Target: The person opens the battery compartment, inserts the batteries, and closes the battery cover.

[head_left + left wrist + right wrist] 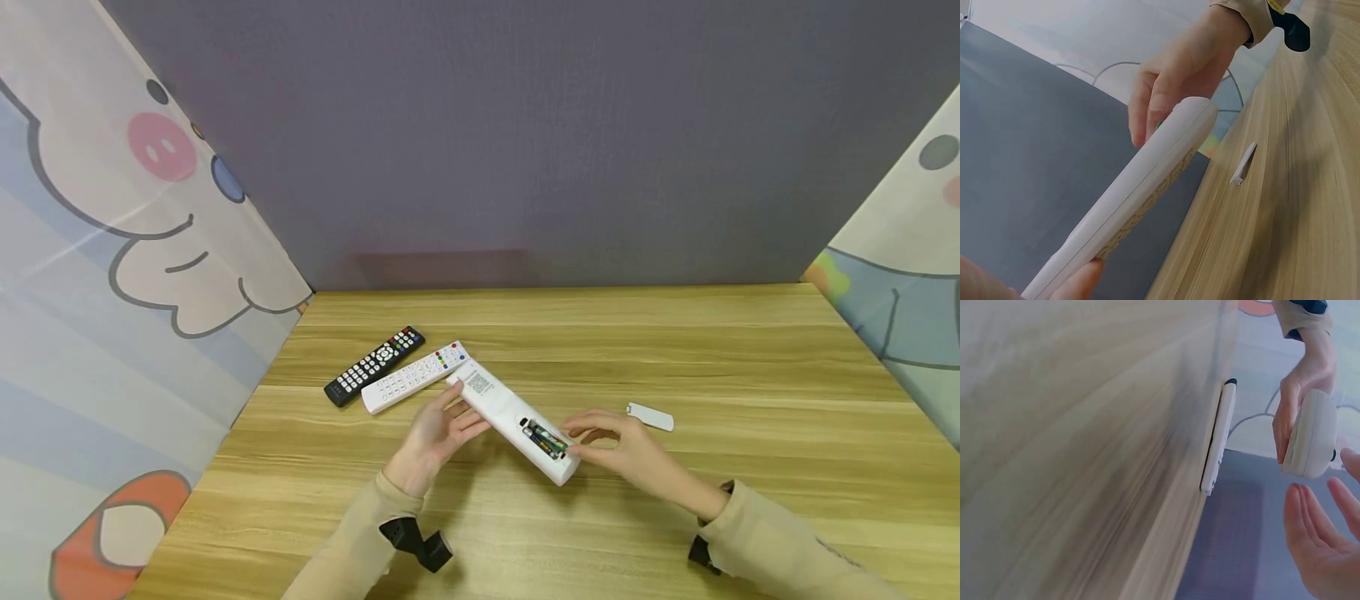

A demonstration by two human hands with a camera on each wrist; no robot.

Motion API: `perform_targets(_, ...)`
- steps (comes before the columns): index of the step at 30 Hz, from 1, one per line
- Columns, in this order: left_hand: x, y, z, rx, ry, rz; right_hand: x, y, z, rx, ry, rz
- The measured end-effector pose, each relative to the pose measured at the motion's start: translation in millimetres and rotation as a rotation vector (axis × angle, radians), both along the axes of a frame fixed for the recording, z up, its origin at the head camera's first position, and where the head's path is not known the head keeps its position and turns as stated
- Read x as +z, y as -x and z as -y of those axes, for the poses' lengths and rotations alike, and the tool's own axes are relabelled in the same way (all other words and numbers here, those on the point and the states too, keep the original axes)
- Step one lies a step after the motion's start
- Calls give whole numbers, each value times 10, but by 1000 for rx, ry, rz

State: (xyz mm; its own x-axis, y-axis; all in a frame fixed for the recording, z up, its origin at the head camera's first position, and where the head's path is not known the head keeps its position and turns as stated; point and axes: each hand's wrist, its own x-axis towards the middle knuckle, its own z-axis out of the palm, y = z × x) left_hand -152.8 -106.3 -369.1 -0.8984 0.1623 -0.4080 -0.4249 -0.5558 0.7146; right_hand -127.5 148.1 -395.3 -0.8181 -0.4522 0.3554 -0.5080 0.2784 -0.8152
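Note:
My left hand holds a white remote control by its far end, thumb along the edge and fingers under the button side. Its back faces up, tilted above the table, with the battery compartment uncovered. Inside lie batteries, one of them green. At that compartment is my right hand, its thumb and fingers spread and relaxed right by the green battery. In the right wrist view, these fingers stand apart with nothing gripped between them. The small white battery cover lies on the table beyond the right hand.
On the left of the wooden table lie a black remote control and another white remote control, buttons up and side by side. A grey panel stands along the back edge, and cartoon-printed curtains flank the table.

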Motion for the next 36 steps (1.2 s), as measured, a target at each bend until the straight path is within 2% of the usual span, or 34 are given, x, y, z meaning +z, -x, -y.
perform_targets(2, 0, 0, 1, -2, -3, -1, 12, 6, -23, 8, 4, 149)
perform_targets(5, 3, -4, -1, -5, -3, -2, 25, 22, -38, 10, -10, 299)
perform_targets(11, 15, -22, -2, -15, 1, -3, 41, 33, -33, 32, -18, 459)
perform_targets(20, 14, -32, 1, -18, -21, 7, 37, 36, -29, 72, 12, 514)
perform_targets(36, 24, -57, -42, 4, -9, -17, 44, 8, 11, -13, 26, 544)
